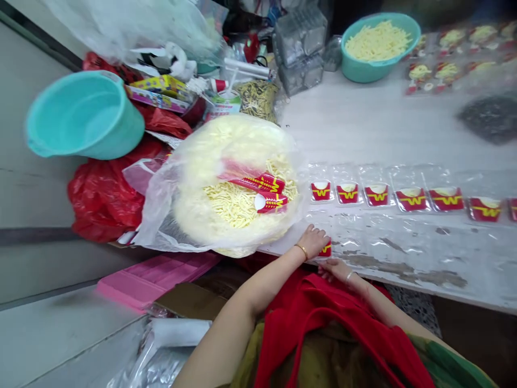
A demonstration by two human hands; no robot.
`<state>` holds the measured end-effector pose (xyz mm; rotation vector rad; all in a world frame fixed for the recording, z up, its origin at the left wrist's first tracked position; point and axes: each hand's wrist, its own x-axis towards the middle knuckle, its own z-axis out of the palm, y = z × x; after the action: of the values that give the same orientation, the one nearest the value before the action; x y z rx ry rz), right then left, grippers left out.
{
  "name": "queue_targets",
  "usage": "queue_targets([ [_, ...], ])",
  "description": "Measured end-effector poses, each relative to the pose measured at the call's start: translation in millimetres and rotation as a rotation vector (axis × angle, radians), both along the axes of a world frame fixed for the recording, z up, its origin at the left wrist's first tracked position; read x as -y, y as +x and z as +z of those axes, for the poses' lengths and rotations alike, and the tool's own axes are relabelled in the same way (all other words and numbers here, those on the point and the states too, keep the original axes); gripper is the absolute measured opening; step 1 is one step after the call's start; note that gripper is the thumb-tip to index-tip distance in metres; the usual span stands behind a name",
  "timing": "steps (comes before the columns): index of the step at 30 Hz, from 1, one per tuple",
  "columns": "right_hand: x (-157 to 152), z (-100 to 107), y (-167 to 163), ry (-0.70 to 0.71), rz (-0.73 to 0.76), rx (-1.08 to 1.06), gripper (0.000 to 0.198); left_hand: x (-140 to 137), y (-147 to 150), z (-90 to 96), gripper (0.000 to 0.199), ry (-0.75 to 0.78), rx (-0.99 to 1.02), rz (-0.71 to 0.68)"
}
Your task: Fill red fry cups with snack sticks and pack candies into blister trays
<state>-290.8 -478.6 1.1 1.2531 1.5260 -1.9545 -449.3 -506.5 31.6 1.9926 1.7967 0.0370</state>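
At the table's front edge my left hand point(313, 241) lies over a small red carton point(326, 249) with a yellow W, its fingers bent on it and partly covering it. My right hand point(335, 268) is just below, at the edge, fingers curled together; whatever they hold is hidden. Left of the hands, a big clear plastic bag point(161, 215) gapes around pale yellow fry-shaped pieces point(230, 205). On top of those pieces lie stacked red cartons point(270, 202). Farther back runs a row of clear plastic packs, each with a red W carton point(376, 195) inside.
Clear packs point(363, 231) line the front edge to the right. At the back stand a turquoise basin point(361, 69) of fry pieces and filled packs point(446, 73). On the left are a turquoise bucket point(86, 126), red bags point(107, 196) and a pink tray point(153, 280).
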Motion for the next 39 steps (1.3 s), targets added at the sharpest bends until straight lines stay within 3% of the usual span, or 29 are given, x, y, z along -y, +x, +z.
queue_targets([
  [3,-10,18,-11,0.115,0.137,-0.094,0.037,20,-27,28.6,0.027,0.241,0.109,0.27],
  [6,-18,42,-42,0.309,0.185,-0.195,0.037,45,-79,55.5,0.027,0.395,0.085,0.851],
  [8,-21,58,-76,0.517,0.224,-0.339,0.033,56,-118,63.8,0.031,0.35,-0.024,1.189],
  [10,-21,69,-119,0.748,0.284,-0.528,0.033,63,-150,63.0,0.035,0.221,-0.09,1.341],
  [13,-18,73,-184,1.006,0.399,-0.634,0.058,65,-175,52.6,0.023,0.112,-0.069,1.36],
  [16,-14,66,-232,1.148,0.522,-0.547,0.083,65,-178,42.5,0.013,0.175,0.036,1.339],
  [18,-14,61,-248,1.194,0.558,-0.494,0.084,66,-177,38.0,0.007,0.217,0.177,1.314],
  [22,-20,57,-257,1.219,0.624,-0.482,0.077,74,-181,34.7,0.003,0.262,0.351,1.319],
  [29,-14,69,-251,1.244,0.605,-0.529,0.086,109,-191,60.2,0.007,0.547,0.456,1.641],
  [31,-5,77,-247,1.235,0.591,-0.615,0.091,118,-184,70.5,0.011,0.497,0.636,1.556],
  [34,9,82,-238,1.12,0.568,-0.756,0.086,128,-181,80.5,0.016,0.335,0.831,1.303],
  [36,13,78,-232,1.043,0.497,-0.772,0.081,131,-190,81.1,0.019,0.301,0.687,1.27],
  [39,13,67,-225,1.003,0.408,-0.724,0.083,124,-219,71.7,0.024,0.221,0.185,1.343],
])
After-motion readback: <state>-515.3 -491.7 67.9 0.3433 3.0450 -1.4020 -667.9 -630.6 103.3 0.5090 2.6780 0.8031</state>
